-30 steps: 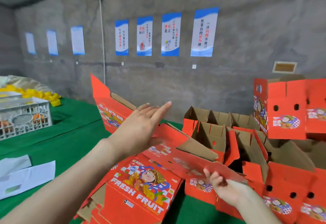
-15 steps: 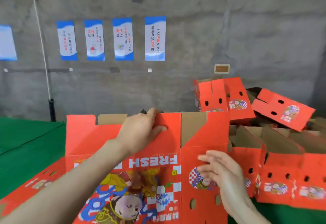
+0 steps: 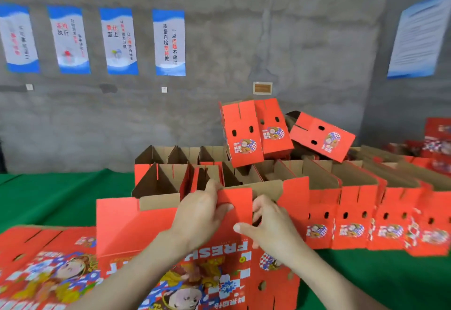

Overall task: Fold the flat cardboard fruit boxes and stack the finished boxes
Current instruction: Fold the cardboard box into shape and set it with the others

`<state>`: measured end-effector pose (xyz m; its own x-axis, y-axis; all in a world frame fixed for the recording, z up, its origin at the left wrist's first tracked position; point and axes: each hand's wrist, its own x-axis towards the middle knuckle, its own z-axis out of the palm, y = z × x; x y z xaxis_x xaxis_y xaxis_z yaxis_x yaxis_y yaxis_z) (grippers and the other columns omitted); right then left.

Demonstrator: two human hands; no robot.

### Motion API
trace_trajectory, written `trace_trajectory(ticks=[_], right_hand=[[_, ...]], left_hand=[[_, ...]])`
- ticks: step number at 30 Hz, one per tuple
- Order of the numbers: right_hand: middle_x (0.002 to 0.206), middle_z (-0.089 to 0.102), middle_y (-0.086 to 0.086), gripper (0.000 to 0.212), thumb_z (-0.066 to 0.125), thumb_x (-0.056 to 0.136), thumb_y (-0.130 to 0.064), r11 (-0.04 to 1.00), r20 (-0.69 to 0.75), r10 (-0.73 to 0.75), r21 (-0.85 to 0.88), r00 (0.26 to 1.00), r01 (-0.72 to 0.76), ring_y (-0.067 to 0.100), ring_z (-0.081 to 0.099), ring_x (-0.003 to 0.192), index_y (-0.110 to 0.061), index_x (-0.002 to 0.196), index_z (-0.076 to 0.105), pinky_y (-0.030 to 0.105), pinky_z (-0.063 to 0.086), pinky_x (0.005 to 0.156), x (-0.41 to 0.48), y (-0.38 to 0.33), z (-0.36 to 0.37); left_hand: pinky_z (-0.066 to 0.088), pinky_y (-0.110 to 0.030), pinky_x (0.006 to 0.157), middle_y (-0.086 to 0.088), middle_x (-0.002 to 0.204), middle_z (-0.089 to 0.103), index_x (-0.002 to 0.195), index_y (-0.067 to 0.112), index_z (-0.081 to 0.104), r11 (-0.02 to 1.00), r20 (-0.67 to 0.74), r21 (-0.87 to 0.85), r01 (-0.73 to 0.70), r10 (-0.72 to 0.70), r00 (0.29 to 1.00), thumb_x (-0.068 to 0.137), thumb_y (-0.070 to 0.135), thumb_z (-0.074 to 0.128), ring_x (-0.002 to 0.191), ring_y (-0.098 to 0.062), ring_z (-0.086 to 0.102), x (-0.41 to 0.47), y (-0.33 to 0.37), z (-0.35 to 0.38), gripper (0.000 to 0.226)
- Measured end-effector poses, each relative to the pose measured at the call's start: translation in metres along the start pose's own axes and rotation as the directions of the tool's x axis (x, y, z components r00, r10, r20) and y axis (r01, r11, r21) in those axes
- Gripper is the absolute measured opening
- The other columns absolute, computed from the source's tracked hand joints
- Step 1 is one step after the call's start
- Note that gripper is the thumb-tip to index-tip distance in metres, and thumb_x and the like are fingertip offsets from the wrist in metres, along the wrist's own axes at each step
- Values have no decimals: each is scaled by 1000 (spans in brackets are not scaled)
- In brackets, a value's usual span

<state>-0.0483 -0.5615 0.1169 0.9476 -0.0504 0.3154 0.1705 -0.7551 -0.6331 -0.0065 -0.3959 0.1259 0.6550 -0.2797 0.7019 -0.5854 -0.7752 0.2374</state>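
Green table: left hand, right hand grip upright box.

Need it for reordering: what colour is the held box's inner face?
Plain brown: the inner face of the box; head view.

**Red cartons, green cloth, grey wall**

The upright fruit box is bright red outside and plain brown kraft inside. Its front carries white "FRESH" lettering, a blue-and-white chequer and a cartoon figure in yellow and blue. The flat box at the left bears the same print. The folded boxes are red with small blue-and-white chequered emblems, and brown within. The table cover is deep green. The concrete wall is mottled grey. The posters are white with blue bands and black and red characters.
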Motion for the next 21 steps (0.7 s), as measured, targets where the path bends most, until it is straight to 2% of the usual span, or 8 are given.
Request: trace_trajectory(ticks=[2, 5, 10, 13, 15, 17, 19, 21], right_hand=[[81, 61, -7, 37, 71, 79, -46, 1000, 33, 24, -9, 999, -23, 11, 66, 67, -30, 85, 38, 23, 46, 56, -2, 9, 0], [78, 60, -4, 36, 72, 81, -40, 996, -6, 55, 74, 998, -55, 16, 67, 67, -24, 89, 40, 36, 55, 62, -4, 22, 2], [74, 46, -16, 43, 75, 78, -41, 998, -140, 33, -49, 990, -40, 22, 60, 91, -20, 109, 53, 29, 34, 66, -4, 39, -4], [60, 36, -9, 38, 72, 80, -43, 988, -118, 74, -125, 990, -89, 18, 44, 63, -18, 69, 46, 33, 22, 55, -1, 54, -17], [58, 32, -6, 47, 69, 83, -42, 985, -101, 86, -144, 991, -100, 13, 33, 53, -18, 63, 34, 30, 19, 50, 0, 64, -27], [63, 45, -3, 36, 66, 87, -38, 989, -72, 70, -124, 995, -79, 15, 43, 57, -14, 69, 46, 30, 28, 52, 0, 69, -40], [82, 64, 6, 23, 64, 89, -33, 996, -52, 31, -76, 998, -35, 24, 60, 76, -10, 92, 62, 36, 46, 67, 1, 75, -53], [99, 69, 10, 23, 63, 91, -26, 999, -44, -1, -34, 999, 0, 28, 64, 91, -10, 107, 65, 43, 50, 82, 0, 78, -67]], left_hand=[[26, -26, 60, -3, 91, 68, 114, 18, 44, 999, 35, -28, -16, 17, 999, 91, 39, 56, 89, -25, 63, -1, 9, 7, 34], [30, -28, 61, -6, 95, 68, 117, 16, 42, 999, 86, -45, -5, 9, 996, 93, 36, 55, 90, -27, 63, 1, 20, 14, 34], [34, -24, 99, -12, 132, 55, 144, 9, 29, 985, 91, -75, -159, 165, 982, 91, 27, 60, 124, -27, 50, -5, 20, -4, 64], [38, -42, 106, -13, 131, 55, 135, 2, 45, 965, -45, 21, -262, 263, 964, 82, 24, 62, 124, -30, 49, -11, 2, -25, 60], [41, -40, 100, -8, 125, 59, 130, 4, 51, 990, -117, -16, -143, 140, 983, 85, 25, 61, 118, -24, 53, -12, -19, -34, 51], [41, -30, 91, 0, 120, 61, 127, 10, 54, 977, -90, -191, 94, -113, 989, 93, 25, 59, 113, -17, 55, -14, -39, -37, 38], [38, -24, 86, 3, 120, 61, 125, 16, 57, 853, -5, -404, 331, -364, 932, 93, 31, 56, 112, -14, 56, -19, -61, -31, 36], [38, -25, 90, 2, 130, 56, 127, 23, 54, 671, 141, -561, 485, -500, 854, 85, 53, 48, 117, -12, 50, -28, -71, -26, 52]])
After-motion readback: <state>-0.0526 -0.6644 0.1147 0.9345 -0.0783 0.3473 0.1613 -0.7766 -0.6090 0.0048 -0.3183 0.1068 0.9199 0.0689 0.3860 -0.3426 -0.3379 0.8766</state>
